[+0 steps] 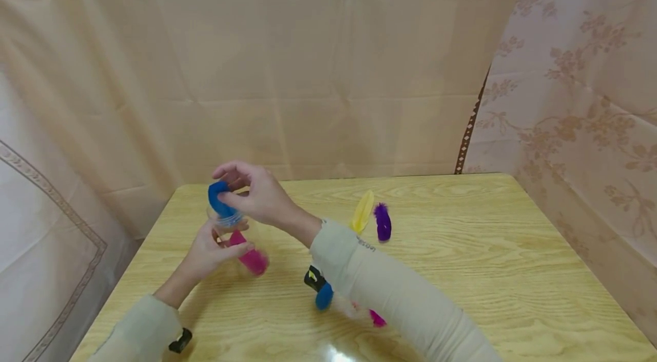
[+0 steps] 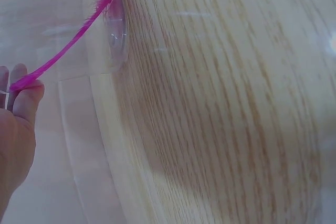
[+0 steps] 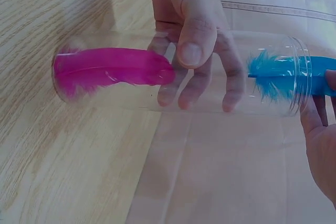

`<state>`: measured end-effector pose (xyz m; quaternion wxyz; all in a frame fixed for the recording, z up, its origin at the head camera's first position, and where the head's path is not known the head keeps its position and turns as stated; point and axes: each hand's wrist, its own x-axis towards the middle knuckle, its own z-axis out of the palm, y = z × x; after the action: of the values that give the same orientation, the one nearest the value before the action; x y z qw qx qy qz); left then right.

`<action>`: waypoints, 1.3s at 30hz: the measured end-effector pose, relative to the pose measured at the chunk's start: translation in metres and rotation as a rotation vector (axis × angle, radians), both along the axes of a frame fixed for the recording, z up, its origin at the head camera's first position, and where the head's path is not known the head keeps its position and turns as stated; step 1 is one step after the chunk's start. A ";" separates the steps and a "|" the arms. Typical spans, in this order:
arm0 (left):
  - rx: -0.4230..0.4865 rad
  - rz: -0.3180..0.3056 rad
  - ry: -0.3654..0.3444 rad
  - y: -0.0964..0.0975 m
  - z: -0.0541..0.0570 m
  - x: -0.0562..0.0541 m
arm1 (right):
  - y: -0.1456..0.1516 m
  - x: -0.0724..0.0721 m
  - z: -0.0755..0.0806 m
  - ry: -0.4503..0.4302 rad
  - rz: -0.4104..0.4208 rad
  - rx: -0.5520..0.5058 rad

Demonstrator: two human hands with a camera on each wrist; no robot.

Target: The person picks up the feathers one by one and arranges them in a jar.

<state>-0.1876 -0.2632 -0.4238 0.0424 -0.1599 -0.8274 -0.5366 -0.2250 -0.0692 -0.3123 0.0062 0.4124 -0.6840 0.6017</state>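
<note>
My left hand (image 1: 209, 251) grips a clear plastic jar (image 3: 226, 103) round its middle, thumb on one side and fingers behind. Inside the jar, at its bottom end, lies a pink feather (image 3: 115, 66), also seen edge-on in the left wrist view. At the open mouth my right hand (image 1: 259, 191) pinches a blue feather (image 1: 219, 200) between thumb and fingers. The fluffy end of that feather is inside the jar, while the rest sticks out. In the right wrist view only part of the right hand shows at the right edge.
A yellow feather (image 1: 363, 212) and a purple feather (image 1: 382, 223) lie on the wooden table (image 1: 487, 271). Closer in, another blue feather (image 1: 324, 297) and a pink feather (image 1: 377, 318) are partly covered by the right sleeve. A beige curtain (image 1: 308, 65) hangs behind.
</note>
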 end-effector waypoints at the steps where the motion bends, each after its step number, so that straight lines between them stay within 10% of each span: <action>1: 0.000 0.000 0.000 0.000 0.000 0.000 | 0.000 0.000 0.000 0.000 0.001 0.001; 39: 0.003 0.005 0.001 -0.002 0.000 -0.004 | 0.002 0.000 0.001 -0.010 0.051 -0.002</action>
<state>-0.1912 -0.2648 -0.4240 0.0443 -0.1580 -0.8271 -0.5375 -0.2250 -0.0667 -0.3112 -0.0121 0.4266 -0.6728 0.6043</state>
